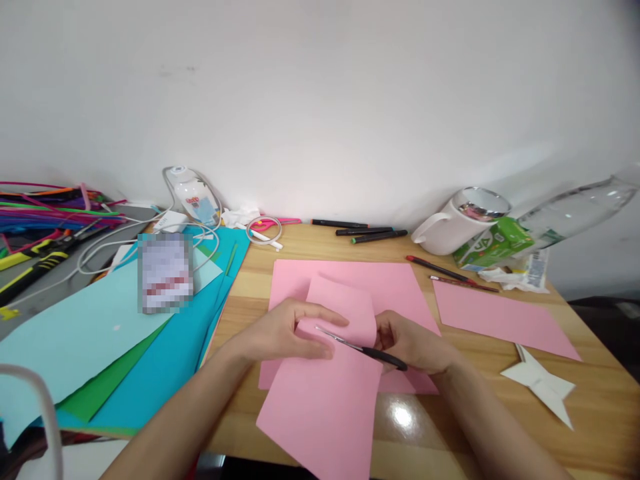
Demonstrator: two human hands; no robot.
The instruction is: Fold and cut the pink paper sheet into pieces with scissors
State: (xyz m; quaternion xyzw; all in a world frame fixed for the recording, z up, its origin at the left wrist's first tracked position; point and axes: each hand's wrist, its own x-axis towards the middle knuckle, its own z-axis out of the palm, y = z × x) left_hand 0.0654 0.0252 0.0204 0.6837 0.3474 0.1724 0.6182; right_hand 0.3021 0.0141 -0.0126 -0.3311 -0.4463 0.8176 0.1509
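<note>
My left hand (300,330) grips a sheet of pink paper (325,407) near its middle, the index finger and thumb lying on its top face. In my right hand (407,340) is a pair of scissors (365,348) with black handles. Their blades point left across the sheet, along a cut that runs in from its right edge toward my left thumb. The far part of the sheet curls up beyond the blades. Under both hands lies another pink sheet (395,280), flat on the wooden table (240,393). My right fingers are partly hidden behind the paper.
Coloured sheets (200,353) and a phone (165,273) lie to the left, near pliers (37,267) and a white bottle (195,197). Markers (365,233), a mug (445,223), a green carton (495,243), a pink strip (500,317) and a folded paper star (540,383) are beyond and right.
</note>
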